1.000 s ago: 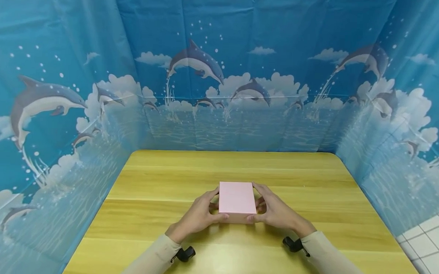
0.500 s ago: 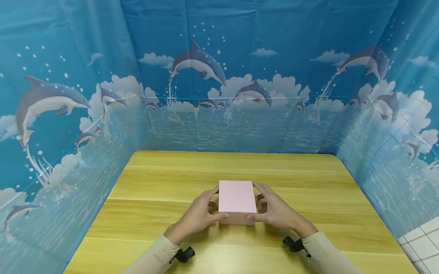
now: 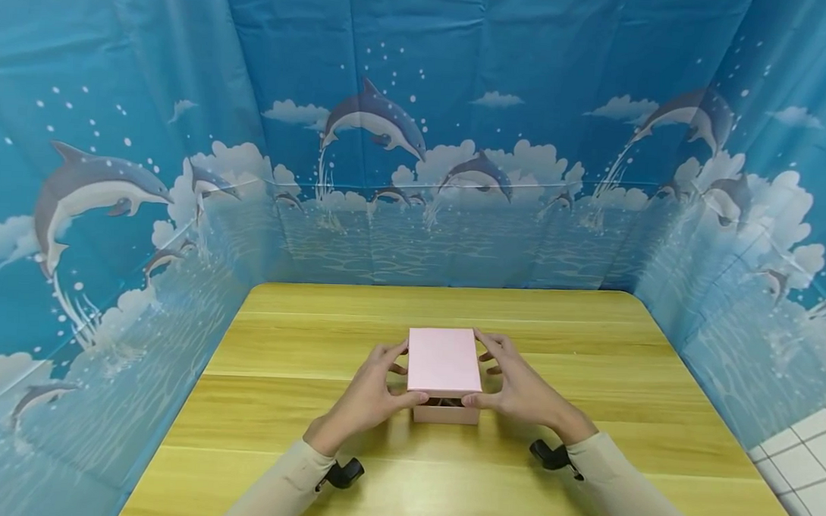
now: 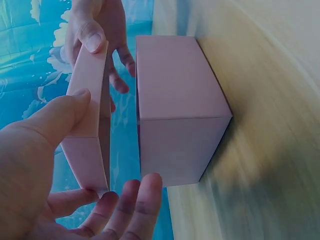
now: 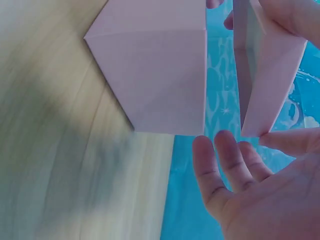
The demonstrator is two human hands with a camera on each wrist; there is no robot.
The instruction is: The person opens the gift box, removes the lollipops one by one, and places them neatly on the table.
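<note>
Table (image 3: 301, 337): yellowish wood-grain top, rounded far corners, approx. mid-view, w/ a bright patch of glare toward the near edge. Blue curtain (image 3: 420, 53) on 3 sides, printed w/ dolphins, clouds & water; creases visible. White floor tiles (image 3: 798, 461) w/ dark grout at far R of head view.

Box (image 3: 446, 415), pink, sits upright on table, a bit R of centre, b/w the hands. Lid (image 3: 443, 359), same pink, is up off box: clear gap b/w the two in both wrist views. In head view lid hides most of box; dark bits show in the gap at the near side, can't tell what.

L hand (image 3: 367, 397) pinches lid's L side: thumb on near wall, forefinger at far corner, spread only as wide as the lid. Other fingers off lid, loosely spread close to box; contact w/ box unclear.

R hand (image 3: 526, 395) mirrors it on R side: thumb on near wall, forefinger tip at far corner, remaining fingers fanned out beside box. So both grasp lid, neither clenched.

Sleeves (image 3: 633, 486) pale beige, black wrist cams (image 3: 549, 455) at both cuffs.
</note>
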